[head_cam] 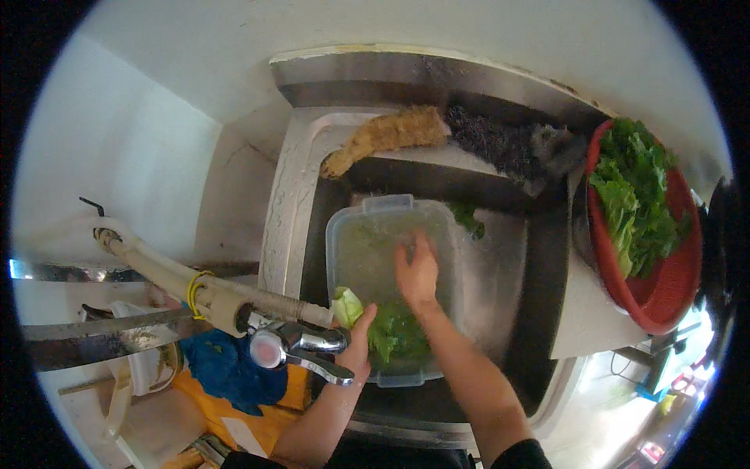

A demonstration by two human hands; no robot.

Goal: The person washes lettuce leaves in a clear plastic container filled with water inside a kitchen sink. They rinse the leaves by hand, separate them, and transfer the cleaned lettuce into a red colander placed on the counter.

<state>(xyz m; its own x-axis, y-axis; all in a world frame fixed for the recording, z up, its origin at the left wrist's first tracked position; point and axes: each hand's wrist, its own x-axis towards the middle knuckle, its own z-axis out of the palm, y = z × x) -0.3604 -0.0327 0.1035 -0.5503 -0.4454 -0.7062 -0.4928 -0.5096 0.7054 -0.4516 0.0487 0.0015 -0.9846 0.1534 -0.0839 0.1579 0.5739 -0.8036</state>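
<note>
A clear plastic tub [459, 252] of cloudy water stands in a stainless steel sink [539, 264]. My left hand [356, 340] grips a bunch of leafy greens by its pale base [347, 307], at the tub's left side near the faucet. The bunch's green leaves [389, 334] lie in the water. My right hand [419, 269] is over the middle of the tub, fingers apart and partly in the water, with nothing visible in it. A few dark green leaves [469, 220] lie in the sink beyond the tub's far right corner.
The chrome faucet [304, 346] and its ribbed hose [275, 299] reach in from the left. A brown scrubbing fibre [398, 132] and a dark bristly one [498, 138] lie on the back ledge. At right stands a red plastic basket [674, 299] holding leafy greens [633, 199].
</note>
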